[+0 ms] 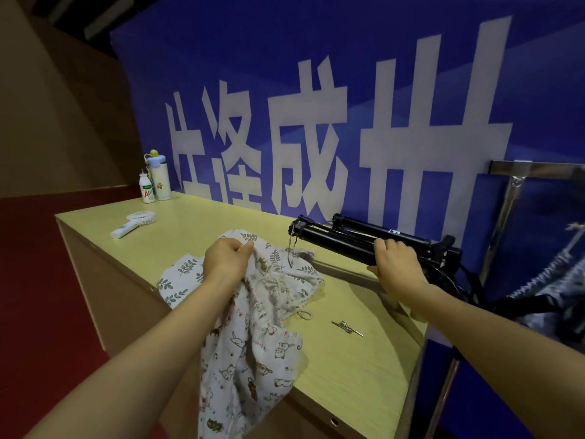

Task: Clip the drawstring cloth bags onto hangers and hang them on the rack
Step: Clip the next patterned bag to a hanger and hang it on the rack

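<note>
Fingers (245, 248) of the left hand (226, 259) pinch a cat-print cloth bag (253, 350) over the desk (348, 369); the right hand (394, 267) clasps a hanger (342, 269). The banner (316, 137) reads "成册"; a bottle (147, 188) shows "AD".

Dim, soft light — wide-angle edge distortion

Back wall: a blue banner (316, 74) with large white characters, spanning most of the view.
Left wall: plain brown panels (57, 106), dim toward the top.
Floor: dark red surface (28, 280) left of the furniture.
Counter: pale yellow-green wood-grain top (348, 369) with light brown side panels, its long edge set against the banner.
Far right: a shiny metal upright with crossbar (512, 185), possibly part of a frame; the view there is dark.
Light: subdued, with no window visible.
</note>
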`<control>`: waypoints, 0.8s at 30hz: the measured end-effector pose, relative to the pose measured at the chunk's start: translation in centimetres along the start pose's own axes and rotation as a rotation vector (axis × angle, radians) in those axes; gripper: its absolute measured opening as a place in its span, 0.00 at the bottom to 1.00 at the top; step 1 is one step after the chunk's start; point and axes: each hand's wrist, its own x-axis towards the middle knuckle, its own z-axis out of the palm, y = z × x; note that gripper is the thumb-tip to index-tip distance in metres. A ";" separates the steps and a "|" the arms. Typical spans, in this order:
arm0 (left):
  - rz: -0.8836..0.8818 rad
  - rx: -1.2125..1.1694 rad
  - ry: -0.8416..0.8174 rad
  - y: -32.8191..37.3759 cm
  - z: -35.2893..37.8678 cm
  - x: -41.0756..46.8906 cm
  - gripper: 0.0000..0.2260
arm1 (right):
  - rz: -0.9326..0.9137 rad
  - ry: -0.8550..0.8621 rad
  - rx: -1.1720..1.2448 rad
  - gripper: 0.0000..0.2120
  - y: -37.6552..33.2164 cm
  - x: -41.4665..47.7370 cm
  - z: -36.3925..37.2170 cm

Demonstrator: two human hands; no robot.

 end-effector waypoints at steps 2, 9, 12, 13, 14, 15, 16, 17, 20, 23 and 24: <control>-0.032 -0.019 0.005 -0.5 -0.8 -0.1 0.22 | -0.045 0.028 0.007 0.19 -0.4 -0.3 -1.3; -0.105 0.065 0.061 -2.4 -4.2 -0.7 0.21 | -0.197 0.151 0.162 0.21 -1.9 -2.3 -5.4; -0.160 0.108 0.091 -3.0 -5.9 -0.9 0.22 | -0.277 0.206 0.206 0.22 -2.4 -3.4 -6.8; -0.164 0.112 0.100 -3.1 -6.3 -1.0 0.22 | -0.311 0.220 0.211 0.22 -2.6 -3.6 -7.2; -0.169 0.102 0.106 -3.2 -6.8 -1.1 0.22 | -0.351 0.228 0.199 0.22 -2.9 -3.9 -7.7; -0.172 0.086 0.110 -3.2 -7.2 -1.1 0.22 | -0.398 0.237 0.168 0.22 -3.1 -4.0 -8.2; -0.179 0.067 0.111 -3.1 -7.5 -1.1 0.22 | -0.449 0.253 0.127 0.22 -3.5 -4.2 -8.6; -0.184 0.054 0.108 -3.0 -7.8 -1.1 0.21 | -0.500 0.277 0.085 0.22 -3.8 -4.2 -8.9; -0.180 0.047 0.099 -2.2 -8.7 -1.3 0.21 | -0.616 0.348 -0.026 0.22 -4.8 -4.4 -9.8; -0.136 0.142 0.122 -1.8 -9.3 -1.8 0.20 | -0.688 0.399 -0.075 0.21 -5.7 -4.6 -10.4; -0.109 0.161 0.143 -1.8 -9.5 -1.9 0.20 | -0.697 0.405 -0.083 0.20 -5.9 -4.6 -10.6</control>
